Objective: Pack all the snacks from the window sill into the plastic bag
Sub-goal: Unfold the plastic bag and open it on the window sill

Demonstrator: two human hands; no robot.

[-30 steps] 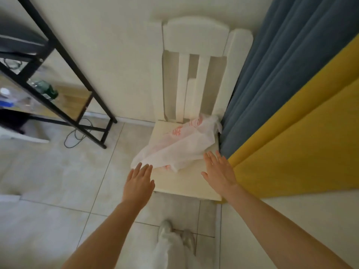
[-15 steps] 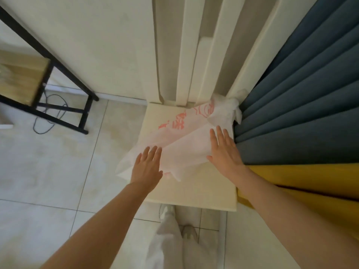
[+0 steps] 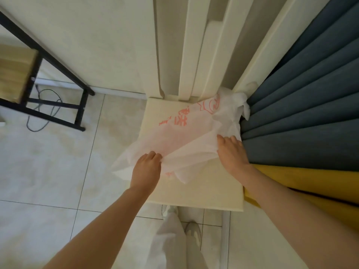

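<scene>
Fingertips of both hands hidden in folds of plastic bag, which lies on chair seat. Left hand and right hand: each grip closed, pinching the bag.

Plastic bag lies on chair seat, under fingers of left hand and right hand; curtain right of fingers.

A thin, translucent white plastic bag with red printed lettering lies crumpled and flat across the seat of the cream wooden chair. Its knotted handles bunch at the seat's back right corner, while its near-left end hangs past the seat's left edge, and folds run diagonally across it.
</scene>
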